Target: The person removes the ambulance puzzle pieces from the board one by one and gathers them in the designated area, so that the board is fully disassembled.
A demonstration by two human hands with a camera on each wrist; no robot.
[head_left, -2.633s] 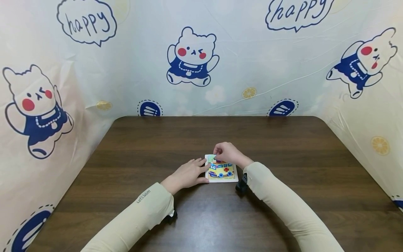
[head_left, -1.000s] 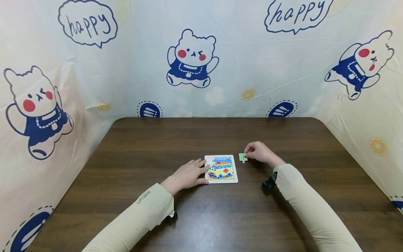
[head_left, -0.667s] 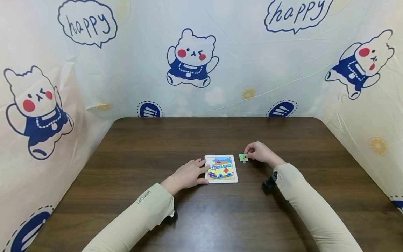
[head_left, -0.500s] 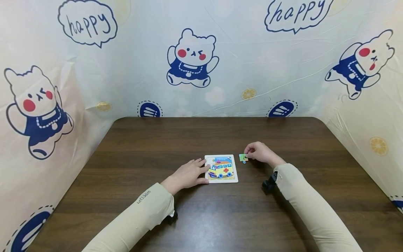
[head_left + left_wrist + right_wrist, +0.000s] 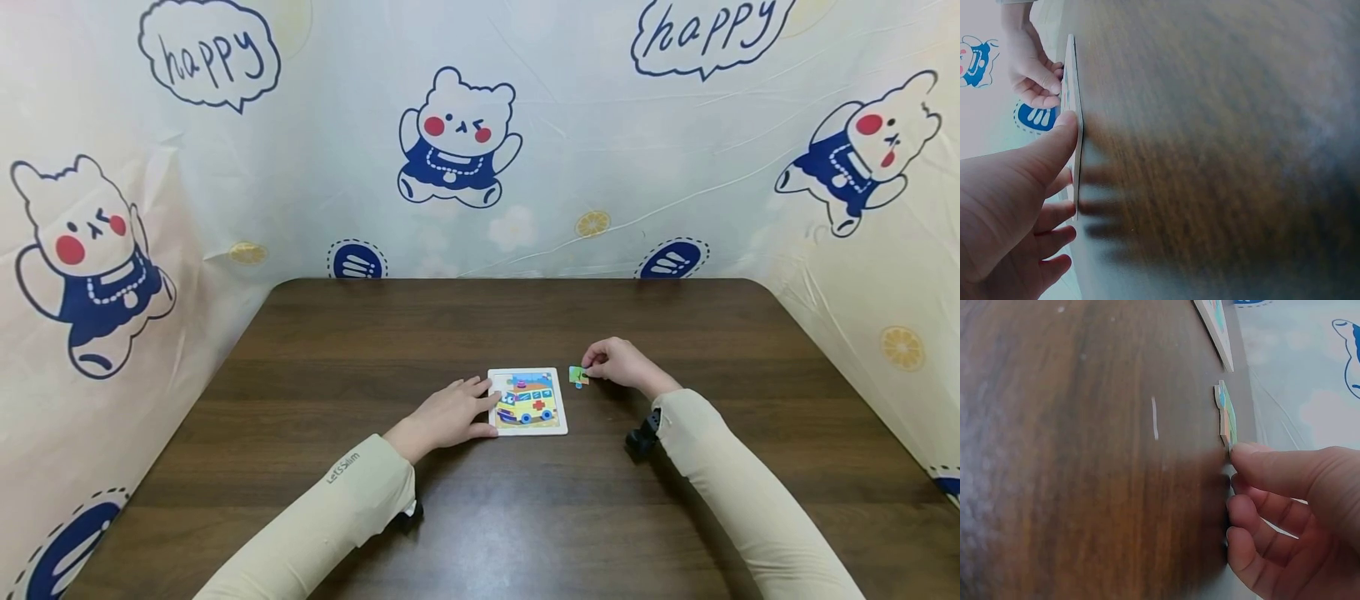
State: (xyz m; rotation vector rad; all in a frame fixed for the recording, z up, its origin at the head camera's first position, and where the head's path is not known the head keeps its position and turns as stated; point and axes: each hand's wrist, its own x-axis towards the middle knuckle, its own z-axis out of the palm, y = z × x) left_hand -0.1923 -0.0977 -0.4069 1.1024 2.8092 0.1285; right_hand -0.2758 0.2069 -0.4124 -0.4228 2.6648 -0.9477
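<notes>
A square jigsaw puzzle (image 5: 531, 408) in a white frame lies on the table, showing a yellow ambulance. Its upper-left corner has a pale gap. My left hand (image 5: 444, 417) rests at the puzzle's left edge, fingers spread and fairly straight, the thumb touching the lower-left corner. To the right of the frame is a small green-and-blue puzzle piece (image 5: 578, 376) with a rounded knob pointing toward me. My right hand (image 5: 622, 364) pinches this piece by its right side; in the right wrist view the thumb (image 5: 1260, 464) meets the edge of the piece, low over the table.
The brown wooden table (image 5: 480, 517) runs out to curtains on its far side and flanks. A bear-printed curtain (image 5: 457, 150) hangs behind the far edge. Dark wrist cameras (image 5: 641, 439) sit under both sleeves.
The right hand has carried the green piece from the puzzle's upper-left corner to the right, beside the frame. Lately the piece has only shifted slightly. My left hand has stayed put.
</notes>
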